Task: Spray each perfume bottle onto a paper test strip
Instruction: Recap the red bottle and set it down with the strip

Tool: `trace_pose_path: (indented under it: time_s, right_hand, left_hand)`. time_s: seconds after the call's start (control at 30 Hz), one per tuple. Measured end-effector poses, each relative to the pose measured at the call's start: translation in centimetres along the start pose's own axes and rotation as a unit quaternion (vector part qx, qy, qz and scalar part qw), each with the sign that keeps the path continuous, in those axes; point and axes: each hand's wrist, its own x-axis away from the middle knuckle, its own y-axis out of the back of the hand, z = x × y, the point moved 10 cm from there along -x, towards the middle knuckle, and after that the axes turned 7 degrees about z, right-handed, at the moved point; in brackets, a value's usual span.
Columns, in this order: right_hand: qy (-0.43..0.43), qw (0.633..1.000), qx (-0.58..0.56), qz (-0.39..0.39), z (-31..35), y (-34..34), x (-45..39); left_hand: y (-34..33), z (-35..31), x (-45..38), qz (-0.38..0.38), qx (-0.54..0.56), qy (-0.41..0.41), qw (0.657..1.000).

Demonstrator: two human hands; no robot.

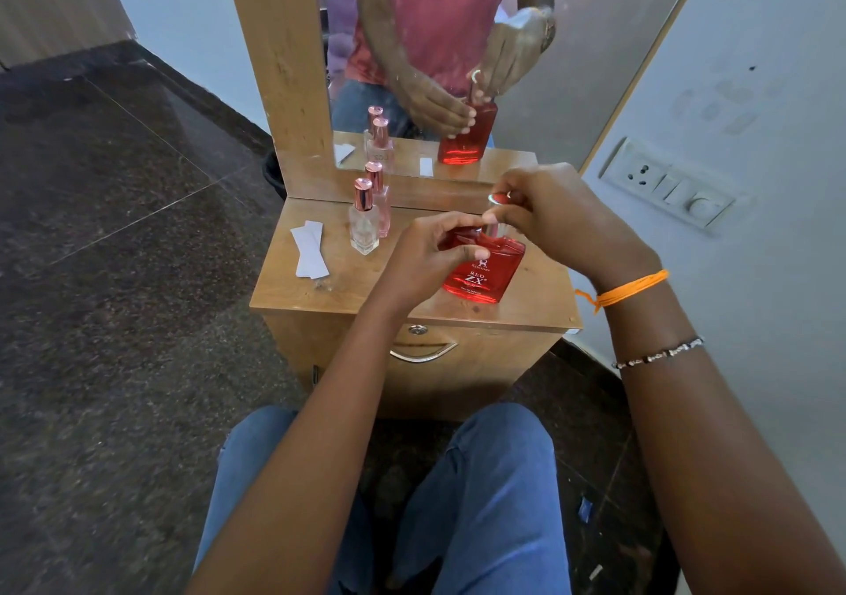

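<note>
A flat red perfume bottle (483, 274) labelled "RED ZX" is held tilted above the wooden dresser top (320, 294). My left hand (425, 255) grips its left shoulder. My right hand (549, 214) pinches the silver and red cap (496, 200) at the bottle's neck. A clear bottle with a rose-gold cap (364, 223) stands upright to the left, with a pink bottle (380, 198) just behind it. White paper test strips (310, 248) lie in a small pile at the left of the top.
A mirror (435, 58) in a wooden frame rises behind the dresser and reflects the bottles and hands. A drawer with a metal handle (423, 352) is below the top. A wall with a switch plate (668, 182) stands close on the right. Dark stone floor lies left.
</note>
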Motion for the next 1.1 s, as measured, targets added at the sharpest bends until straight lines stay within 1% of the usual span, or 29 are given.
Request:
trace_pose_path:
  time_s: [0.17,0.3,0.37,0.47,0.53,0.63,0.67,0.73,0.8,0.87,0.93,1.0,1.1]
  right_hand:
    - [0.004,0.999,0.010,-0.043,-0.1,0.0,0.7]
    - [0.026,0.999,-0.026,-0.027,0.3,-0.2,1.3]
    - [0.027,0.999,-0.015,-0.023,0.4,-0.1,1.3]
    - [0.022,0.998,0.047,-0.039,0.8,0.2,1.2]
    - [0.005,0.994,0.080,-0.071,1.2,0.6,1.4]
    - [-0.044,0.976,0.166,-0.133,1.8,0.6,1.5]
    - [-0.056,0.969,0.195,-0.143,2.0,0.4,1.4]
    - [-0.071,0.959,0.235,-0.140,2.1,-0.3,1.4]
    - [-0.061,0.966,0.222,-0.119,1.9,-0.4,1.6]
    - [-0.027,0.984,0.151,-0.086,1.9,-0.5,1.8]
    - [-0.014,0.994,0.087,-0.066,1.8,-0.6,2.0]
    - [-0.049,0.991,0.096,-0.084,1.4,-0.7,2.2]
    - [-0.148,0.968,0.160,-0.123,0.8,-0.7,2.6]
  left_hand:
    - [0.1,-0.1,0.2,-0.002,-0.002,-0.008,1.000]
    - [0.2,0.2,0.0,0.005,-0.007,-0.001,1.000]
    - [0.1,0.1,-0.2,0.011,-0.018,0.000,1.000]
    - [0.0,0.1,-0.2,0.008,-0.016,-0.002,1.000]
    - [0.0,0.2,-0.2,0.005,-0.015,-0.002,1.000]
    - [0.1,0.2,0.0,0.008,-0.020,-0.008,1.000]
    - [0.2,0.1,0.0,0.009,-0.019,-0.012,1.000]
    - [0.0,-0.2,0.1,0.014,-0.021,-0.016,1.000]
    - [-0.3,-0.3,0.0,0.020,-0.022,-0.019,0.999]
    - [0.0,0.0,0.0,0.011,-0.011,-0.007,1.000]
    - [0.1,0.2,-0.1,0.008,-0.010,-0.002,1.000]
    - [0.0,0.4,-0.2,0.007,-0.016,-0.003,1.000]
    - [0.1,0.6,-0.1,-0.015,-0.029,-0.007,0.999]
